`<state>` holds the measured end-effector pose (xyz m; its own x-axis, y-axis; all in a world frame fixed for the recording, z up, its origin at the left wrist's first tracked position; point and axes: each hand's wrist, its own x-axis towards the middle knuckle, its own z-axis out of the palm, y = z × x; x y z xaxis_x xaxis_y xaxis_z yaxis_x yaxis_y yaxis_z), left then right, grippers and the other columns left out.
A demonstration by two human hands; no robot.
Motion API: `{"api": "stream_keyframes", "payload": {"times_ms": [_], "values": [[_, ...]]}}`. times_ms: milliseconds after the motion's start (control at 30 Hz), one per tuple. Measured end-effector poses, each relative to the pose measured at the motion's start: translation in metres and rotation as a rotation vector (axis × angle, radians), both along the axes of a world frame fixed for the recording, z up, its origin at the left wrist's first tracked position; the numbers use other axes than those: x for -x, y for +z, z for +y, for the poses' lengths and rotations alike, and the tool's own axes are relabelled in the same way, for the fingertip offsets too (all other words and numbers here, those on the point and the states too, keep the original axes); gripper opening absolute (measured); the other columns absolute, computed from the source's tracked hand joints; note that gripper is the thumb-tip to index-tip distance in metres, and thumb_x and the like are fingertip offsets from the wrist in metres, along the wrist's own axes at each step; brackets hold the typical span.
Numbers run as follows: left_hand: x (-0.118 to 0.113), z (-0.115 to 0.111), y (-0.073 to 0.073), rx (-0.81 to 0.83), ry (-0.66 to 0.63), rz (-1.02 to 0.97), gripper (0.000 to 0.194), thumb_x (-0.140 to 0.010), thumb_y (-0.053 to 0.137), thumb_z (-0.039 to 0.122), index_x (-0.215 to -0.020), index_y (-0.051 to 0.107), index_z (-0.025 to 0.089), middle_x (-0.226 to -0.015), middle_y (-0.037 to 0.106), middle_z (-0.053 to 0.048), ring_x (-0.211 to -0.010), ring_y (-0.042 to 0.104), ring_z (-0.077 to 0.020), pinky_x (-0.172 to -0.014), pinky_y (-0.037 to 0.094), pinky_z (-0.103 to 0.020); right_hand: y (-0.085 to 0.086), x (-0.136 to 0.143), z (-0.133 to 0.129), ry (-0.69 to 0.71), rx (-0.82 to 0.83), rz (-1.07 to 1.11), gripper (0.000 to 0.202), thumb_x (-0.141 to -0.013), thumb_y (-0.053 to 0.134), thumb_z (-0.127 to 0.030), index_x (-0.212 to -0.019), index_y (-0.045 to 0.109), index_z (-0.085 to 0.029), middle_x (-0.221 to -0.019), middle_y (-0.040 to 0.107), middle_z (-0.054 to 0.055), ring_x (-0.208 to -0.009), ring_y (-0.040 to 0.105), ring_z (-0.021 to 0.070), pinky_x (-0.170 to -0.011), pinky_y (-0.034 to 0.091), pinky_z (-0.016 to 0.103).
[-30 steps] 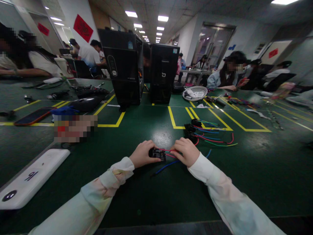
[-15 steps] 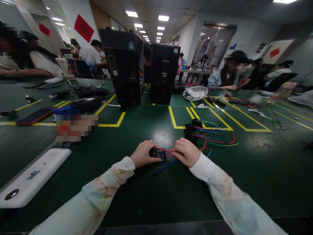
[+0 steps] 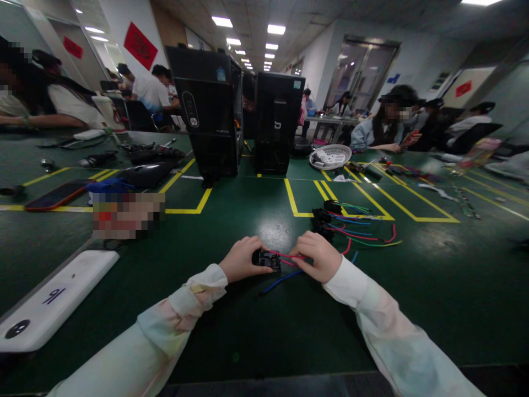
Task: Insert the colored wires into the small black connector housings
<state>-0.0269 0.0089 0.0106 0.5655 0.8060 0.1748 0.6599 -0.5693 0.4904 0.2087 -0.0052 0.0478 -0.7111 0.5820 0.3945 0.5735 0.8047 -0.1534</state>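
Note:
My left hand (image 3: 243, 259) is closed around a small black plastic part (image 3: 270, 261), which looks like a socket or connector, held just above the green table. Red wires (image 3: 286, 255) run from its right side to my right hand (image 3: 316, 256), whose thumb and fingers pinch them. A red end pokes out past the right of that hand. Under the wires lies a blue wire (image 3: 278, 284), passing beneath my right hand. Behind my right hand rests a group of similar black parts (image 3: 323, 223) with red, blue and green wires.
Two black computer towers (image 3: 206, 118) stand ahead. A white basket (image 3: 330, 157) sits beyond the wired parts. On the left are a white device marked 16 (image 3: 58, 298), a phone (image 3: 58, 194) and a black mouse-like object (image 3: 146, 173). Other people sit around.
My right hand has shifted very slightly to the right, still pinching the red wires. My left hand keeps its hold on the black part.

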Motion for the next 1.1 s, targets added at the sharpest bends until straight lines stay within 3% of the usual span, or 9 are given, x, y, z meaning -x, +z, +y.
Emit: {"api": "stream_keyframes", "payload": {"times_ms": [233,433,767,933,1100], "values": [[-0.002,-0.001,0.003,0.012,0.002,0.001,0.041,-0.065,0.066,0.051,-0.091,0.058,0.021,-0.093,0.056,-0.002,-0.087,0.050,-0.0204,-0.075,0.038,-0.031,0.005,0.002,-0.004,-0.163,-0.120,-0.017,0.020,-0.088,0.044,-0.027,-0.081,0.061,-0.019,-0.078,0.060,0.004,-0.078,0.045,0.0166,-0.071,0.026,0.031],[-0.002,0.000,0.003,0.014,-0.002,-0.005,0.041,-0.065,0.066,0.051,-0.091,0.058,0.021,-0.093,0.057,-0.002,-0.087,0.050,-0.0202,-0.077,0.038,-0.032,-0.004,-0.004,0.005,-0.146,0.003,-0.118,0.017,-0.087,0.046,-0.026,-0.078,0.057,-0.018,-0.077,0.058,0.003,-0.076,0.044,0.0159,-0.067,0.026,0.029],[-0.002,-0.001,0.003,0.020,0.004,0.011,0.041,-0.065,0.065,0.052,-0.091,0.058,0.021,-0.093,0.056,-0.002,-0.087,0.050,-0.0207,-0.077,0.038,-0.032,-0.005,-0.006,0.007,-0.127,0.044,-0.064,0.020,-0.088,0.044,-0.029,-0.078,0.057,-0.019,-0.078,0.059,0.003,-0.074,0.047,0.0144,-0.067,0.027,0.028],[-0.002,-0.001,0.002,0.026,0.009,0.010,0.041,-0.065,0.066,0.052,-0.091,0.058,0.021,-0.093,0.056,-0.002,-0.086,0.050,-0.0201,-0.076,0.038,-0.032,-0.003,-0.006,0.006,-0.124,-0.021,-0.005,0.022,-0.089,0.043,-0.031,-0.081,0.059,-0.018,-0.079,0.059,0.004,-0.076,0.047,0.0155,-0.070,0.027,0.029],[-0.002,0.000,0.001,0.018,0.009,0.009,0.043,-0.065,0.065,0.054,-0.091,0.058,0.021,-0.094,0.056,-0.002,-0.087,0.050,-0.0207,-0.076,0.038,-0.032,-0.009,-0.006,0.009,-0.149,0.044,-0.087,0.019,-0.087,0.046,-0.029,-0.076,0.058,-0.018,-0.077,0.059,0.003,-0.074,0.048,0.0142,-0.067,0.027,0.028]]}}
